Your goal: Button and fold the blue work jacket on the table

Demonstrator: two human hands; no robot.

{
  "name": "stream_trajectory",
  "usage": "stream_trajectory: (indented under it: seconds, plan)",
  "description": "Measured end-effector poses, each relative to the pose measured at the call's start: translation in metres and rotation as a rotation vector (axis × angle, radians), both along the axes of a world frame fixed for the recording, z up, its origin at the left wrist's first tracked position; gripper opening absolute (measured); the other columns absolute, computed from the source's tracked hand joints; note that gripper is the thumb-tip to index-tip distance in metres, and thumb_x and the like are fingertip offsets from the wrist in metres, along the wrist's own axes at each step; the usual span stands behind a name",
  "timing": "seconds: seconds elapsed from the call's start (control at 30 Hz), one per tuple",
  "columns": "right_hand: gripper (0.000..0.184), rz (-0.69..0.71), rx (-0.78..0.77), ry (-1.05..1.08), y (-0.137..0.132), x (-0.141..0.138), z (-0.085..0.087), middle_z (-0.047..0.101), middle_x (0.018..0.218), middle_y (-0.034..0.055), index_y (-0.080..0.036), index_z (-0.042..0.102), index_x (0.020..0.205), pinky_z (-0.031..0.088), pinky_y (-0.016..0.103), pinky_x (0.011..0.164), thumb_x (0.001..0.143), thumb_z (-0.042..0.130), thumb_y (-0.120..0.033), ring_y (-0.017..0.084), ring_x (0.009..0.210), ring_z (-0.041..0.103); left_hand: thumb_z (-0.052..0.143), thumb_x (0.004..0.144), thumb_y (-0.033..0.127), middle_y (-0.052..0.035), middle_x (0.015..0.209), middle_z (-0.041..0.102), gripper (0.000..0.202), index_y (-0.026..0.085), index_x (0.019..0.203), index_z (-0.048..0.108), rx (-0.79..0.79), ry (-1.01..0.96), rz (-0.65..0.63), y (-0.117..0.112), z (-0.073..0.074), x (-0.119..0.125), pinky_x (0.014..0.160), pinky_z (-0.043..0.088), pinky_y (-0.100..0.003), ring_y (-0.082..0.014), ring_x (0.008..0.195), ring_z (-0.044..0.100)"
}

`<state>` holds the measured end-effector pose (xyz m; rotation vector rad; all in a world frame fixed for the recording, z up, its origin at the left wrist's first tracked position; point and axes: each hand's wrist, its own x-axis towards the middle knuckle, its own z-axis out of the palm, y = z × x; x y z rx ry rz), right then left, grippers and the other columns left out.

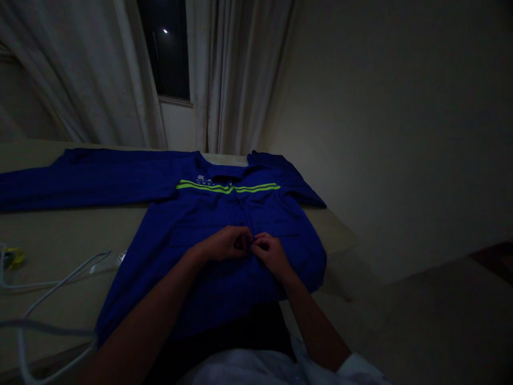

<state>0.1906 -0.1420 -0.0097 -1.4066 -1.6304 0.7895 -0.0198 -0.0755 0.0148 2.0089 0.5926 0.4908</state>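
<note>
A blue work jacket (208,214) with bright yellow-green stripes across the chest lies spread out, front side up, its collar away from me. One sleeve stretches far to the left; the other bends down at the right edge of the table. My left hand (230,241) pinches the front edge of the jacket near its middle. Close beside it, almost touching, my right hand (269,250) pinches the same front opening between thumb and fingers. What lies between the fingertips, cloth or a fastener, is too dark and small to make out.
The jacket rests on a pale table (132,230), whose right corner stands near a wall (393,133). White cables (60,282) curl over the table's left side, near a yellow and black object (14,258). Behind hang light curtains (236,69) around a dark window (166,48).
</note>
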Motion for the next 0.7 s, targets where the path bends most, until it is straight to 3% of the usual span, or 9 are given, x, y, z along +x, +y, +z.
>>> stream_trajectory:
  seconds: [0.3,0.47,0.7]
  plan:
    - [0.018,0.080,-0.065,0.022,-0.0002,0.0062,0.0077,0.072,0.104,0.0067,-0.019,0.077,0.073,0.051,0.032,0.087,0.086,0.069,-0.030,0.020,0.095,0.069,0.075,0.078,0.018,0.0016,0.082,0.075,0.028,0.021,0.106,0.074,0.057,0.088,0.034,-0.0007,0.0001,0.0005,0.065,0.046,-0.023,-0.0154,0.074,0.069]
    - [0.019,0.053,-0.047,0.028,0.0006,0.0058,0.0068,0.071,0.100,0.0056,-0.019,0.072,0.071,0.050,0.031,0.084,0.085,0.068,-0.032,0.019,0.092,0.068,0.076,0.075,0.015,0.0028,0.078,0.073,0.020,0.021,0.094,0.073,0.117,0.109,0.045,0.0010,-0.0013,0.0006,0.063,0.042,-0.023,-0.0142,0.071,0.066]
    - [0.014,0.077,0.006,-0.046,0.0016,0.0027,0.0039,0.070,0.096,0.0059,-0.019,0.071,0.069,0.051,0.030,0.083,0.082,0.069,-0.025,0.020,0.095,0.069,0.073,0.071,0.011,0.0041,0.072,0.068,0.019,0.020,0.087,0.071,0.094,0.094,0.023,0.0011,-0.0005,0.0016,0.062,0.039,-0.023,-0.0134,0.067,0.061]
